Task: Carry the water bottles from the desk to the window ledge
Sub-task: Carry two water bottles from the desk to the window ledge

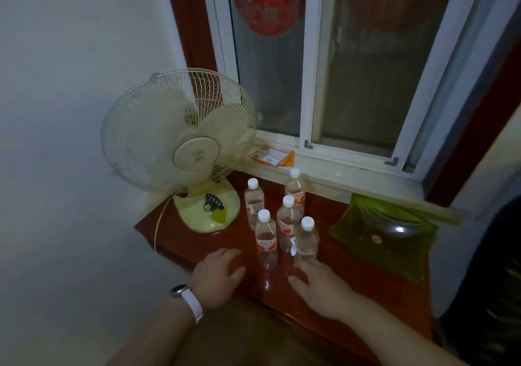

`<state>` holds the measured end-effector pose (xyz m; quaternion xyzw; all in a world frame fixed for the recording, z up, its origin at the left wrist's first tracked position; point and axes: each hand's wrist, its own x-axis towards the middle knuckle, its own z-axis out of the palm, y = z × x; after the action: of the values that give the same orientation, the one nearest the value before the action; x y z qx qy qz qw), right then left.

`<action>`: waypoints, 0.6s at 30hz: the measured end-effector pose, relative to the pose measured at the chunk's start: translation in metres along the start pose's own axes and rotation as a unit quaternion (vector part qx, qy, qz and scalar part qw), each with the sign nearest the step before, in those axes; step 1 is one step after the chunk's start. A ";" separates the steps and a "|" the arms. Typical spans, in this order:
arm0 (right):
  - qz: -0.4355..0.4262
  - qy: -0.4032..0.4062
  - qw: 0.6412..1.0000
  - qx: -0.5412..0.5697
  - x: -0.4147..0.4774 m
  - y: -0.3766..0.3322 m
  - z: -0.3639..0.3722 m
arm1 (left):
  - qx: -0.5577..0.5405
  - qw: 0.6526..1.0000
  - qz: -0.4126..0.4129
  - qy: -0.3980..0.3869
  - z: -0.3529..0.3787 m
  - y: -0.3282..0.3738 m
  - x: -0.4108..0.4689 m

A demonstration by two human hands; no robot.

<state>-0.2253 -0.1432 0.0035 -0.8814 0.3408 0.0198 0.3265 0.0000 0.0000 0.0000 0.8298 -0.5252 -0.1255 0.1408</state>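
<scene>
Several clear water bottles with white caps and red labels stand upright in a cluster on the red-brown desk [352, 275]. The nearest two are a labelled bottle [265, 238] and a bottle without a visible label [306, 238]. My left hand [218, 276] hovers over the desk's front edge, fingers loosely curled, just left of the labelled bottle. My right hand [318, 285] reaches forward with fingers spread, its fingertips at the base of the bottle without a visible label. Neither hand holds anything. The pale stone window ledge [338, 173] runs behind the bottles.
A cream table fan [180, 128] stands at the desk's left end, its cord hanging over the front. A green glass dish [386, 233] sits at the right. An orange-and-white paper packet [272, 155] lies on the ledge under the closed window [352, 63].
</scene>
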 end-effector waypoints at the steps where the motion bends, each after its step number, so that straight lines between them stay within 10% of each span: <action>1: 0.017 0.009 0.999 0.026 0.010 -0.003 0.006 | -0.031 1.000 -0.004 -0.003 0.003 -0.008 0.009; 18: 0.314 0.135 0.860 0.378 0.099 -0.032 0.079 | -0.363 0.909 0.012 -0.205 0.063 -0.067 0.140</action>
<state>-0.1151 -0.1370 -0.0654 -0.5308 0.6214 -0.1285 0.5618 0.0917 -0.1061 -0.0911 0.6714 -0.4702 -0.4730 0.3232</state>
